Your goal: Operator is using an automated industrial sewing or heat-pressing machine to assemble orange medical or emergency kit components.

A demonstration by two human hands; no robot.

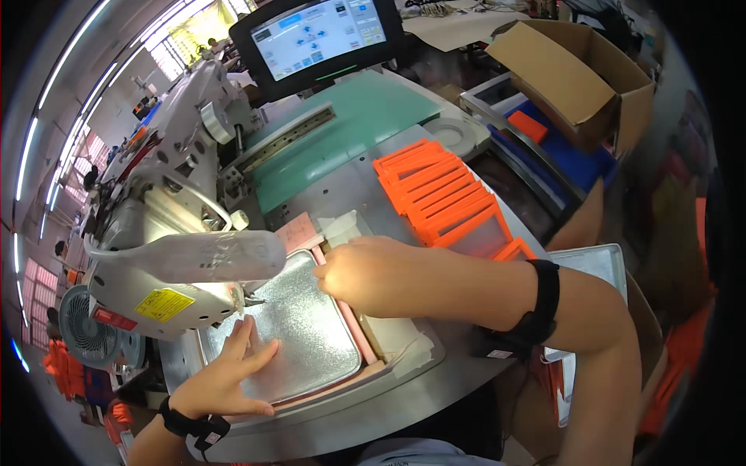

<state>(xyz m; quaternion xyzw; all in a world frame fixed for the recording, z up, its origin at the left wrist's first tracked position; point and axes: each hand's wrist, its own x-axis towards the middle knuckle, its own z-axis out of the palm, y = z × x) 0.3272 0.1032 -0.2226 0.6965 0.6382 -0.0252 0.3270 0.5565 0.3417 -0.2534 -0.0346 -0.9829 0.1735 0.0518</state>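
Observation:
A silvery rounded-corner panel (pixel 311 342) lies flat under the head of an industrial sewing machine (pixel 148 272). A pink strip (pixel 353 330) runs along its right side. My left hand (pixel 229 373) rests on the panel's lower left part, fingers spread, close to the needle area. At the panel's upper right, my right hand (pixel 361 272) is curled with its fingers pressed together by the pink strip. Whatever those fingers grip, if anything, is hidden from this view. Next to the right hand, pale tape (pixel 342 225) and a pink piece (pixel 298 231) sit on the work surface.
Overlapping orange frames (pixel 443 194) lie on the metal table beyond my right forearm. A screen (pixel 315 39) stands behind a green plate (pixel 350 124). At the far right are an open cardboard box (pixel 575 78) and a blue tray (pixel 571 147). A fan (pixel 92 326) stands left.

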